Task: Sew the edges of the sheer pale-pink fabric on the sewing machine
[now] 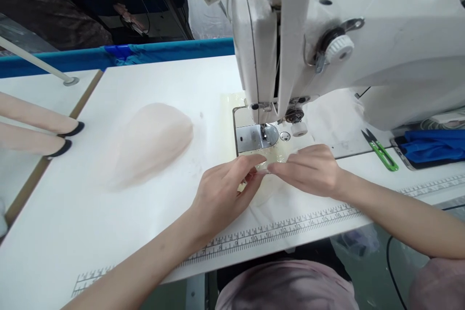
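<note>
Both my hands meet just in front of the white sewing machine. My left hand pinches the edge of a thin, sheer piece of fabric between thumb and fingers. My right hand lies on the same piece with its fingertips pressed against those of the left. The fabric lies flat on the white table, a little short of the presser foot and the metal needle plate.
A pile of sheer pink fabric lies at the left. Green thread snips and a tray with blue cloth are at the right. Two pink, black-tipped pieces lie at the far left. A printed ruler runs along the front edge.
</note>
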Demonstrator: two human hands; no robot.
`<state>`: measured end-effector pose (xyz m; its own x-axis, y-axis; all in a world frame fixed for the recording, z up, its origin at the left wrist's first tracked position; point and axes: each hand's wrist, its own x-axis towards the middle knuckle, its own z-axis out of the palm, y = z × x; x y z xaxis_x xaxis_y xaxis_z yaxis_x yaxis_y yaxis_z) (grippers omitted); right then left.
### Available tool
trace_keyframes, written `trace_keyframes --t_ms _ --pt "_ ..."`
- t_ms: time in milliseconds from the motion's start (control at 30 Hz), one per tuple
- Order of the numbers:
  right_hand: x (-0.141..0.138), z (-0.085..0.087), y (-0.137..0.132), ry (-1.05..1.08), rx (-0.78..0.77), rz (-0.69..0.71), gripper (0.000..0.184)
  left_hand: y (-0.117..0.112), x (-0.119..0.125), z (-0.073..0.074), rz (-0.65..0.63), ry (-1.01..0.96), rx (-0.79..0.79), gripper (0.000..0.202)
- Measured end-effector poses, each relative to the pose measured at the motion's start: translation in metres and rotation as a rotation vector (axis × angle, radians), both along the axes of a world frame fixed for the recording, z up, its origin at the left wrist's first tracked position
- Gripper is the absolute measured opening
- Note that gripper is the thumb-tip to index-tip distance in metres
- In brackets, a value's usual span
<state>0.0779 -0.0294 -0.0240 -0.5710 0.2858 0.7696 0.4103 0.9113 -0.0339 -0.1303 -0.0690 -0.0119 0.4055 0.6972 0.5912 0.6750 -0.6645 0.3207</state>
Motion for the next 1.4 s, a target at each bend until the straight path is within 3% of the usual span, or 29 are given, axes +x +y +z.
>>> trace_keyframes --t_ms 167,333,467,600,733,833,900,967,1033,1067,1133,1267,1400 --pt "0.003 0.008 -0.002 -0.073 0.225 0.092 0.008 0.0 0.001 0.0 -0.072 -0.028 -0.032 0.024" --pt "0.002 0.015 -0.005 -0.118 0.333 0.103 0.006 -0.001 0.002 0.0 -0.09 -0.042 -0.027 0.009" --pt "0.002 0.017 -0.006 -0.13 0.36 0.107 0.003 -0.002 0.004 0.0 -0.02 0.004 0.038 0.008" --pt "0.002 0.017 -0.006 -0.136 0.37 0.111 0.006 -0.001 0.003 -0.002 -0.054 0.042 0.114 0.014" --pt "0.003 0.016 -0.008 -0.153 0.356 0.155 0.004 -0.001 0.0 -0.004 -0.06 -0.013 0.065 0.004" --pt "0.006 0.021 -0.01 -0.131 0.174 0.18 0.006 -0.003 -0.001 0.003 -0.079 -0.068 -0.12 0.006" --pt "0.009 0.03 -0.011 -0.092 -0.194 0.213 0.007 -0.005 0.0 0.011 -0.121 -0.123 -0.378 0.009" --pt "0.011 0.039 -0.011 -0.082 -0.687 0.246 0.007 -0.005 0.001 0.017 -0.171 -0.162 -0.612 0.009" --pt "0.011 0.046 -0.009 -0.116 -1.077 0.205 0.008 -0.002 0.003 0.017 -0.172 -0.139 -0.685 0.008" --pt "0.01 0.046 -0.006 -0.132 -1.186 0.155 0.01 0.0 0.004 0.015 -0.147 -0.098 -0.659 0.009" --pt "0.006 0.041 0.0 -0.149 -1.218 0.045 0.013 0.007 0.007 0.006 -0.076 -0.006 -0.561 0.011" --pt "-0.004 0.017 0.012 -0.158 -0.953 -0.133 0.013 0.018 0.008 -0.012 0.036 0.049 -0.413 0.004" --pt "-0.009 0.003 0.016 -0.224 -0.783 -0.254 0.017 0.019 0.007 -0.017 0.121 0.119 -0.26 0.027"
